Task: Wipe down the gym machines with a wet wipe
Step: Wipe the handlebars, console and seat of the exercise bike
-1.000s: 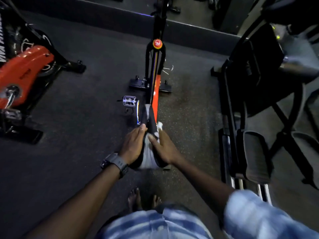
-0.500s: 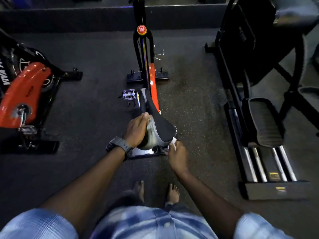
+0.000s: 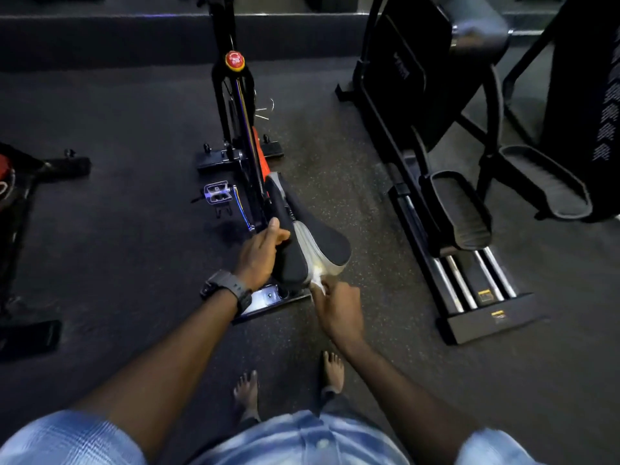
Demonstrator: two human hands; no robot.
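Your left hand (image 3: 260, 255) grips the saddle's (image 3: 302, 236) left edge while your right hand (image 3: 339, 308) pinches the wipe (image 3: 318, 280) at its rear.

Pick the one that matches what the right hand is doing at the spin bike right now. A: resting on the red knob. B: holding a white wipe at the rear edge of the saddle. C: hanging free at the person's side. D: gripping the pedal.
B: the right hand pinches the white wipe against the rear edge of the saddle, while the left hand steadies the saddle's left side.
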